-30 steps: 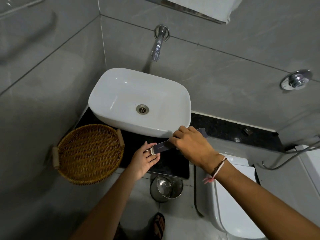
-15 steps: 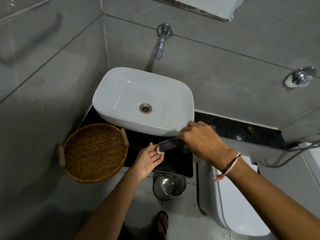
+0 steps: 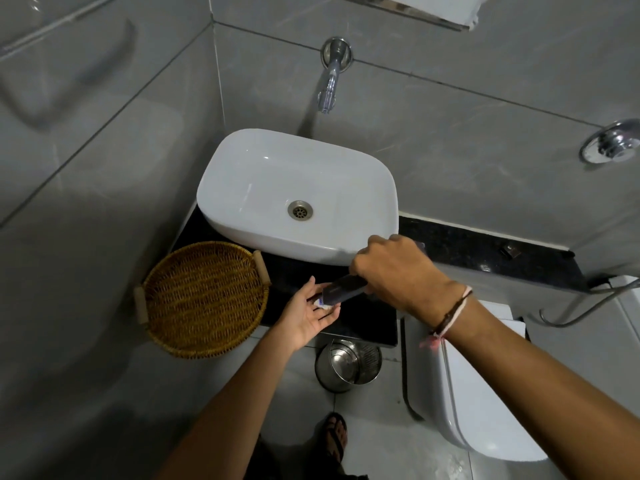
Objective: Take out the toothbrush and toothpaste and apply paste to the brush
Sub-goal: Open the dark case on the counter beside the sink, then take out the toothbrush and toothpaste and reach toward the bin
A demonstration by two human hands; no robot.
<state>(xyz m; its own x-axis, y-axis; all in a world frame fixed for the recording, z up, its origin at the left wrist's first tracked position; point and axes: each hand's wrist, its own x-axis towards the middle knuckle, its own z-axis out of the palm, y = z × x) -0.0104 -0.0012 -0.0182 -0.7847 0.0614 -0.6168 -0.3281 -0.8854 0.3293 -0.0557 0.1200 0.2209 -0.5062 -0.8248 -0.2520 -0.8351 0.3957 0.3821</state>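
- Head view, basin (image 3: 242, 188) taken as the landmark: it is white, rounded, and sits on the dark bench (image 3: 367, 320); its drain (image 3: 300, 209) is at the bottom of the bowl.
- Your right hand (image 3: 391, 271) is just in front of the basin's near right corner, fingers closed around a dark toothpaste tube (image 3: 341, 291).
- The tube slants from that hand down and away from the basin toward your left hand, its pale end pointing left.
- Your left hand (image 3: 308, 311) is in front of the basin's near edge, palm up, fingers loosely open; the tube's pale end (image 3: 320, 302) rests against its fingers.
- You cannot tell from this view whether the cap is on or off the tube; the end is too small and partly covered.
- No toothbrush can be made out in either hand.
- A round wicker basket (image 3: 204, 299) with two handles stands left of and in front of the basin, overhanging the bench edge.
- A chrome tap (image 3: 330, 81) projects from the wall behind the basin.
- A steel bin (image 3: 348, 363) stands on the floor below the bench, in front of the basin.
- A white toilet (image 3: 485, 393) is to the right of and in front of the basin.
- A thread band (image 3: 446, 317) is around your right wrist.
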